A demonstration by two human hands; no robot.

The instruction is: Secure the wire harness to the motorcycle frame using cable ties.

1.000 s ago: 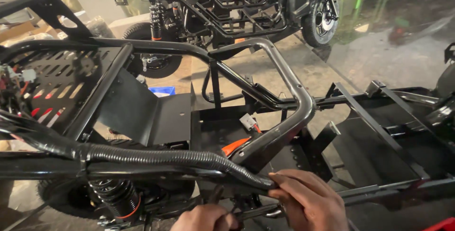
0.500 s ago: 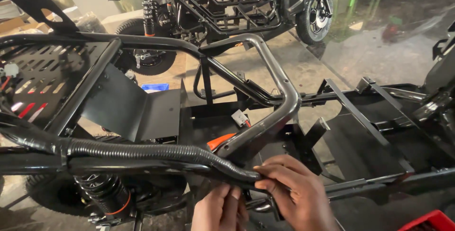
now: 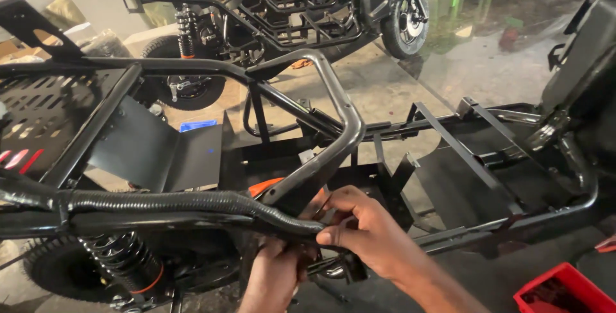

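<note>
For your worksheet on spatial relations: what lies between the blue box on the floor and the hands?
In the head view, a black metal panel and the ribbed black hose lie between the blue box and the hands, left and right.

Your right hand pinches ribbed, glossy black plastic conduit. The frame beside it is smooth, semi-gloss painted metal tube. Behind lies rough, dull concrete floor.

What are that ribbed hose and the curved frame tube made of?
The ribbed hose looks like glossy black corrugated plastic: fine rings, a soft bend. The frame tube seems to be steel painted black: rigid, smooth, with bright highlights. The right hand pinches the hose's end.
</note>
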